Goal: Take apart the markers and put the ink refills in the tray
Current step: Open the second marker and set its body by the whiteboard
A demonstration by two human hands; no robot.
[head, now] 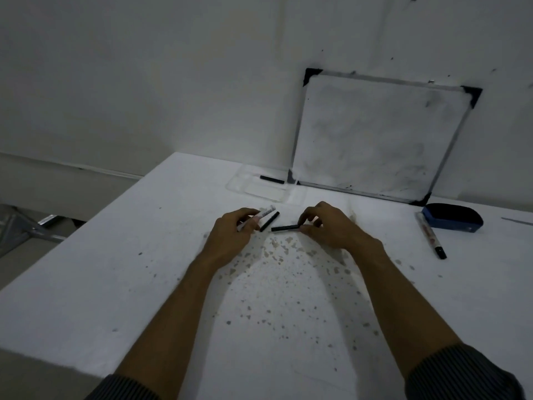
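My left hand (236, 226) grips a white marker barrel (266, 212) that points up and to the right. A short black piece (269, 221) lies just right of the barrel, by my left fingers; whether they hold it I cannot tell. My right hand (326, 223) pinches the right end of a thin black ink refill (285, 228), held level between the two hands. A clear plastic tray (253, 187) sits further back on the table with one black refill (271, 179) in it.
A small whiteboard (372, 140) leans on the wall behind the tray. A blue eraser (452, 217) and a whole marker (431, 235) lie at the right. The white table (144, 284) has ink specks; its left edge drops off to the floor.
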